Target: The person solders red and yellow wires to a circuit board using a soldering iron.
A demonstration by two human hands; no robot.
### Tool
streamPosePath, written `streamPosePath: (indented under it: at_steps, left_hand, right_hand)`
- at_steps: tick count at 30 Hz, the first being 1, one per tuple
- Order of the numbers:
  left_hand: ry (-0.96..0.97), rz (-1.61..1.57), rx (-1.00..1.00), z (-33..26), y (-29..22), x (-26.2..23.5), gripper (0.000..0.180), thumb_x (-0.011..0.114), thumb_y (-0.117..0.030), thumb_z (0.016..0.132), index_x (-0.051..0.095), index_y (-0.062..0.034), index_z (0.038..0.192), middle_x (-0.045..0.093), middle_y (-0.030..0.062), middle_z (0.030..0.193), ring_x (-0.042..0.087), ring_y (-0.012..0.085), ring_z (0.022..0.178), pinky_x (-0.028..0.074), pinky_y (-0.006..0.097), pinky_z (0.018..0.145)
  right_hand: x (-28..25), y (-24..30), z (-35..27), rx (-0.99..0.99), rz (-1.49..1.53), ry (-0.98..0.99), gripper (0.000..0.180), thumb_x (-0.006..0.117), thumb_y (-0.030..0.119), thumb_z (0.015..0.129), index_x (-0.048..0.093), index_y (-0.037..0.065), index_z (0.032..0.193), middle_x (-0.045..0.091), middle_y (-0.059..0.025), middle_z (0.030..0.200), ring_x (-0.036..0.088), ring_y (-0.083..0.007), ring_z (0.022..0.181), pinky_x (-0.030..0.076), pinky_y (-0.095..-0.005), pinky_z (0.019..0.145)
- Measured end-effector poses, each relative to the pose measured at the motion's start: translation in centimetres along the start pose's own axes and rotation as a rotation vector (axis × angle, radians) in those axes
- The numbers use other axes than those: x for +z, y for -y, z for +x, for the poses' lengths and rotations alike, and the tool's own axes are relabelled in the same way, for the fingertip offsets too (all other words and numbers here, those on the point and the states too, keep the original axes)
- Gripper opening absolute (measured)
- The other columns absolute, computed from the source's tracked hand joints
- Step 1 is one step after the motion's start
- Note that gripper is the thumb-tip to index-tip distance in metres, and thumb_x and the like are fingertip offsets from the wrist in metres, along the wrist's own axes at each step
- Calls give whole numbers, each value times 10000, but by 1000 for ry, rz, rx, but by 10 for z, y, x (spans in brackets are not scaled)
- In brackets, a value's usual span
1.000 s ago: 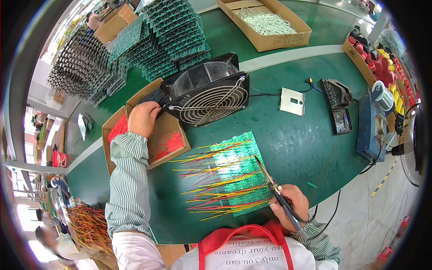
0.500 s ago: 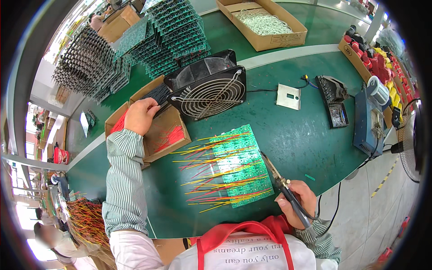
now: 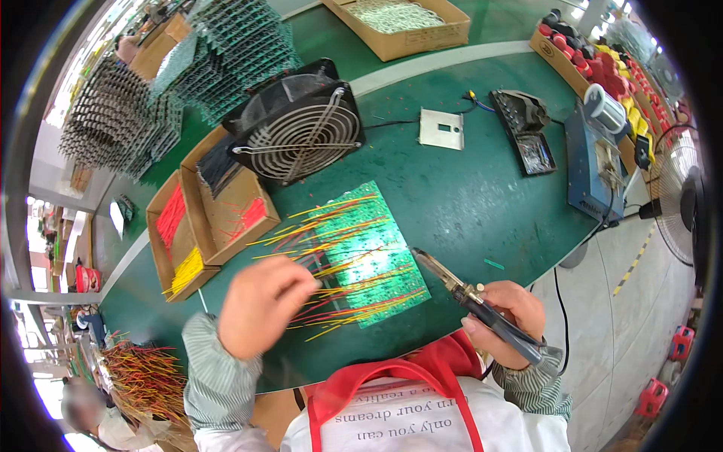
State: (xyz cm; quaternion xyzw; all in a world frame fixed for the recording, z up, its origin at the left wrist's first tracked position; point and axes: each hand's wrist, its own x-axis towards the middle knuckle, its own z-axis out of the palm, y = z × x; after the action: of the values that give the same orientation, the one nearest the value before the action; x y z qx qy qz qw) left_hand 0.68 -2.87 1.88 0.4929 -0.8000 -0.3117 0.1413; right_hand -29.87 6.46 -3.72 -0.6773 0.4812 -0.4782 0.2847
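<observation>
— Biggest first: what about the bench?
— Green, with everything on it lying further left in my view than half a second ago.

— And the black fan?
— Upright at the far side of my work, close behind the circuit board and beside the wire boxes.

— Those boxes?
— My arm has left them. The right-hand box shows black wires and some red ones; the left-hand box now shows yellow wires too, which my sleeve covered before.

— Where's the circuit board?
— Flat on the bench in front of me, between my hands, its red and yellow leads spreading out to the left.

— Your left hand?
— Earlier it was at the black wires; now it's over the loose ends of the leads, fingers curled, thumb and forefinger drawn together. I can't tell whether anything thin is pinched there.

— Your right hand?
— Grasping the soldering iron by its handle, as before. A second ago the tip was over the board; now it's just beside the board's right edge.
</observation>
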Motion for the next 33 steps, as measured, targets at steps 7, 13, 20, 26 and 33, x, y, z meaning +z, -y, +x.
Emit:
streamPosePath:
  at_steps: [7, 13, 20, 26, 33]
  left_hand:
    - [45, -24, 123, -17, -13, 66, 76, 682, -74, 798, 646, -18, 834, 614, 95, 775, 600, 230, 662, 479, 331, 596]
    - [100, -37, 56, -15, -4, 83, 101, 693, -77, 806, 629, -2, 828, 569, 77, 745, 570, 180, 619, 467, 286, 548]
    - [152, -115, -27, -14, 1, 84, 106, 650, -143, 817, 609, -47, 796, 568, 89, 747, 585, 270, 709, 458, 376, 615]
    - [174, -96, -15, -11, 1, 83, 113, 652, -147, 815, 609, -48, 783, 569, 83, 737, 587, 268, 696, 460, 376, 610]
    - [156, -77, 24, -9, 1, 82, 100, 692, -80, 783, 625, -9, 805, 576, 81, 715, 580, 200, 630, 469, 305, 555]
  right_hand:
    - [-11, 10, -16, 114, 56, 66, 231, 765, 100, 711, 601, 29, 859, 668, -84, 697, 648, -180, 564, 491, -264, 524]
    - [-1, 14, -15, 310, 159, 104, 211, 774, 122, 692, 607, 34, 787, 651, -56, 644, 621, -131, 528, 471, -252, 501]
    - [9, 6, -13, 337, 158, 121, 195, 754, 101, 688, 601, 26, 783, 644, -49, 634, 607, -114, 517, 460, -245, 493]
    - [11, 3, -9, 346, 182, 149, 192, 747, 96, 696, 598, 18, 787, 634, -44, 609, 602, -110, 507, 456, -243, 490]
    - [9, 5, -6, 357, 206, 150, 192, 747, 98, 701, 593, 17, 784, 639, -49, 612, 614, -115, 516, 463, -243, 495]
